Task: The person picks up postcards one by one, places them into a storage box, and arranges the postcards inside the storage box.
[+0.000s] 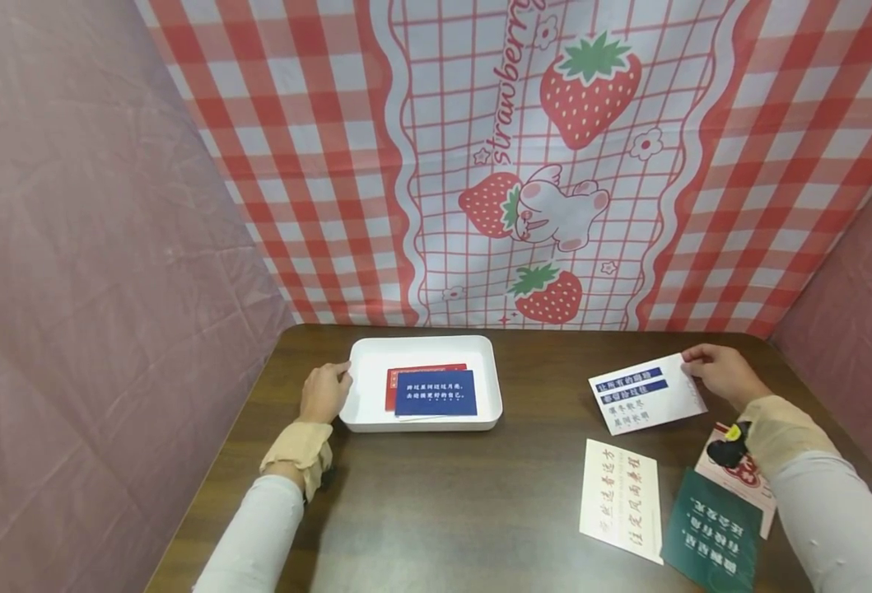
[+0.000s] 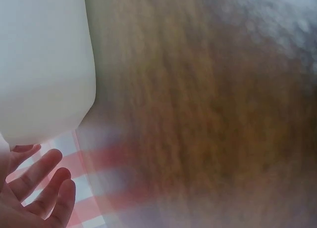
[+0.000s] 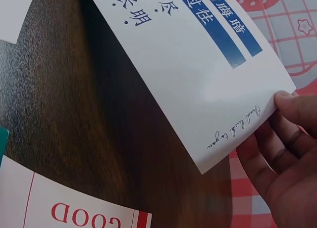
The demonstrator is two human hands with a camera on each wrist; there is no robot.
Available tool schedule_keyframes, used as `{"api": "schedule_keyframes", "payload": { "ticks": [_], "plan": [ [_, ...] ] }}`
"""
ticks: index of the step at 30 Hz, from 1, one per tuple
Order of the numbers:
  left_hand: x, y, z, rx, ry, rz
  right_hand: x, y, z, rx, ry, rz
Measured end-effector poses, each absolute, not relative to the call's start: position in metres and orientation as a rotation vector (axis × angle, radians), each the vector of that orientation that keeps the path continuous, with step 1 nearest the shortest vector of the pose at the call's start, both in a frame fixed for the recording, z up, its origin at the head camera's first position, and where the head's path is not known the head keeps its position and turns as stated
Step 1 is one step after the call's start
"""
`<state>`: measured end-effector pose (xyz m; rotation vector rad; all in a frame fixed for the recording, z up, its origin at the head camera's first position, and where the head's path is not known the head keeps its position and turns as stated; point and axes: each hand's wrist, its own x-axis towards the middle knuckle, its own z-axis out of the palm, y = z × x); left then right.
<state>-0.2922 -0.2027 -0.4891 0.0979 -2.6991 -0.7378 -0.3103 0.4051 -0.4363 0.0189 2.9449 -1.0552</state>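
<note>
My right hand (image 1: pixel 725 375) pinches a white card (image 1: pixel 646 394) by its right edge, thumb on the printed face and fingers behind. In the right wrist view, this card is tilted above the dark wood and shows blue bands and handwriting-like print. At the left, my left hand (image 1: pixel 324 392) grips the left rim of a white tray (image 1: pixel 361 416); the left wrist view shows its curled fingers (image 2: pixel 42 176) by the tray's end. Inside the tray, a blue card (image 1: pixel 436 394) overlaps a red card (image 1: pixel 426 370).
On the brown table (image 1: pixel 443 511) at the right lie a cream card (image 1: pixel 621 498), a green card (image 1: pixel 713 527) and a pink-and-red card (image 1: pixel 765 498) partly covered by the green one and the right forearm. A red checked cloth (image 1: pixel 317 165) hangs behind.
</note>
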Motion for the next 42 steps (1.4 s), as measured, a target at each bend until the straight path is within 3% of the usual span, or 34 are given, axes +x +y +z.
{"api": "schedule_keyframes", "payload": {
  "ticks": [5, 8, 12, 16, 24, 42],
  "plan": [
    [-0.292, -0.202, -0.489, 0.1, -2.705, -0.735, -0.31, 0.404, -0.437, 0.034, 2.921, -1.107],
    [-0.291, -0.201, -0.489, 0.098, -2.704, -0.731, -0.338, 0.433, -0.478, 0.05, 2.957, -1.131],
    [-0.292, -0.202, -0.488, 0.091, -2.701, -0.714, -0.358, 0.451, -0.502, 0.061, 2.943, -1.199],
    [-0.292, -0.202, -0.488, 0.078, -2.692, -0.701, -0.334, 0.418, -0.463, 0.062, 2.842, -1.292],
    [-0.292, -0.202, -0.49, 0.08, -2.674, -0.723, -0.314, 0.39, -0.438, 0.036, 2.825, -1.312],
    [-0.29, -0.2, -0.489, 0.104, -2.718, -0.737, -0.352, 0.423, -0.489, 0.076, 2.725, -1.583]
  ]
}}
